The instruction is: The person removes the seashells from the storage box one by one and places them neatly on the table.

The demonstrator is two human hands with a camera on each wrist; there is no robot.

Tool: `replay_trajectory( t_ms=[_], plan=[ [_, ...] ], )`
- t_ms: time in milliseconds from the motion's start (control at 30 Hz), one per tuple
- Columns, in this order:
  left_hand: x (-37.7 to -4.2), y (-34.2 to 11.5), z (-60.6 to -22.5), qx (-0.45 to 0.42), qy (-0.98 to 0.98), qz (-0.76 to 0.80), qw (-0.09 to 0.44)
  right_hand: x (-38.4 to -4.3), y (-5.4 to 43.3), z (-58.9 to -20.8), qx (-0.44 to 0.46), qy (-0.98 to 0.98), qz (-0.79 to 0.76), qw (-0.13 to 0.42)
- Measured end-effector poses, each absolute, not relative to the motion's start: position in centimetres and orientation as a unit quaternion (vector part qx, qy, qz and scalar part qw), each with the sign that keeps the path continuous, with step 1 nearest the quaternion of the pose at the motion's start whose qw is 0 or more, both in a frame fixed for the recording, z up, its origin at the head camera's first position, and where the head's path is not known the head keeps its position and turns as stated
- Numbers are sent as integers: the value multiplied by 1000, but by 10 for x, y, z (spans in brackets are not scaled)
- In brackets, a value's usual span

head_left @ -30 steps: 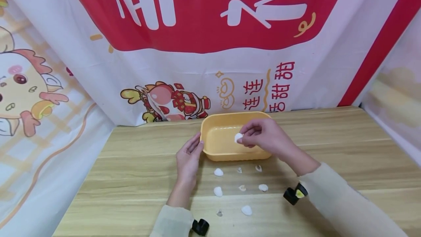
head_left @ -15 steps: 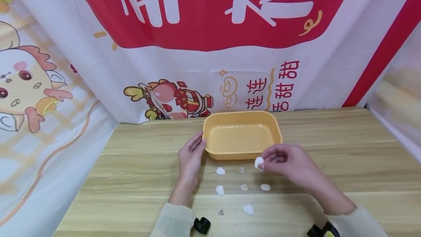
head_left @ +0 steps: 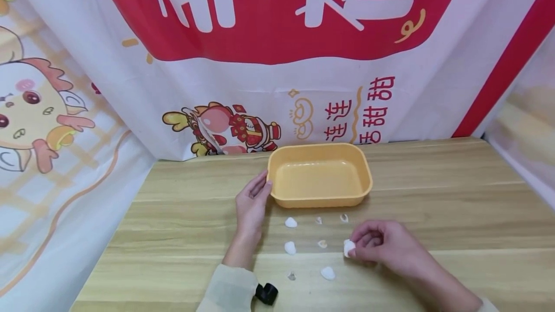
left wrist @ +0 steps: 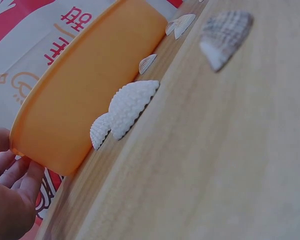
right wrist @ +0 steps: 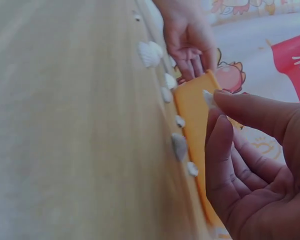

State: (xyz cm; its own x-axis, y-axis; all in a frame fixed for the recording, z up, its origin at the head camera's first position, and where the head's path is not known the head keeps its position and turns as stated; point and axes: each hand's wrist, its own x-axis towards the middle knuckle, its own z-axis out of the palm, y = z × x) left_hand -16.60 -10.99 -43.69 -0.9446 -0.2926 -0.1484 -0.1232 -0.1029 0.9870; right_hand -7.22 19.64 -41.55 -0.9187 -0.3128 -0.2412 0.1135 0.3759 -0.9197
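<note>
My right hand (head_left: 386, 247) pinches a white seashell (head_left: 349, 249) between thumb and fingertips, over the right side of a spread of shells. In the right wrist view this shell (right wrist: 208, 99) is above the wood surface. My left hand (head_left: 252, 206) holds the left end of a yellow plastic basin (head_left: 321, 203), thumb at the near corner and fingers along the outside. The left wrist view shows those fingers (left wrist: 32, 181) against the basin wall (left wrist: 85, 100). Several loose shells lie before the basin, among them a white ribbed one (left wrist: 132, 107) and a grey-brown one (left wrist: 227, 37).
The wooden table (head_left: 186, 235) reaches back to a printed cloth (head_left: 243, 81) hanging directly behind the basin. Another patterned cloth (head_left: 47, 124) borders the left side. A black wrist device (head_left: 266, 293) is strapped by the left sleeve.
My right hand has moved with the white shell from above the basin, over its front rim, toward me to the shells at the right. My left hand stays at the basin's left end.
</note>
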Motion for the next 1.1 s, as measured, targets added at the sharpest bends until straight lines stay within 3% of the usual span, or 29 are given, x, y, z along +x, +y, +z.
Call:
replay_trajectory(
  t_ms=[400, 1100],
  plan=[
    [-165, -109, -435, 153, -669, -725, 63, -63, 204, -428, -73, 800, -551, 225],
    [-165, -109, -435, 153, -670, -723, 63, -59, 207, -427, -104, 857, -470, 185]
  ],
)
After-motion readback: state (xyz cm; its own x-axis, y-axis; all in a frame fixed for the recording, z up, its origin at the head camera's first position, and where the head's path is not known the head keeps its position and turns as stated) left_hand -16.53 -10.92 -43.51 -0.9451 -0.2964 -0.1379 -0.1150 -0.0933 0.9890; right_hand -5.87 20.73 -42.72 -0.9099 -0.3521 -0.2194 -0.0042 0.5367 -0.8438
